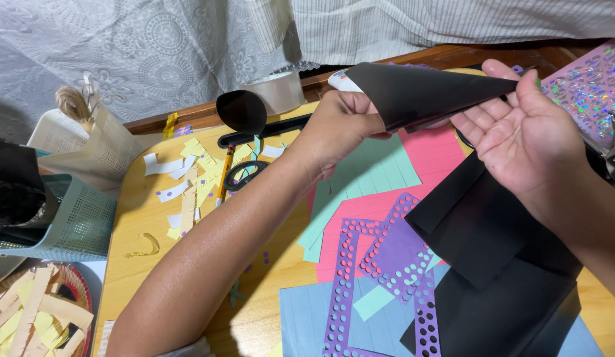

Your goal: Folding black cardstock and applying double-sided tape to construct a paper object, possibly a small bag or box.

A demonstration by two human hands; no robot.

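The person holds a sheet of black paper (420, 89) up in the air, above a yellow wooden table (139, 225). The paper is being rolled into a cone shape. The left hand (340, 129) is closed around the wide, curled end, with the fingers wrapped tight on the paper. The right hand (519, 132) is open and flat, palm up, and its fingers rest under the pointed end, so it props the paper but does not pinch it. To roll the cone well, it seems best to keep the point snug with the right fingers while the left hand turns the wide end slowly, so the edges line up and the paper does not crease. Under the hands lie more black sheets (499, 264), pink paper (433, 152), a mint green sheet (367, 178) and purple strips with punched holes (387, 258). Another black cone (241, 111) sits near a roll of tape (274, 92). Black scissors (245, 175) and a yellow pencil (223, 175) lie among little paper scraps (182, 178). A green basket (76, 221) stands at the left edge. The inside of the held cone is hidden, so the overlap cannot be seen. The white thing behind the left hand is mostly covered and hard to name. The shiny sticker sheet (585, 86) is cut off at the right.
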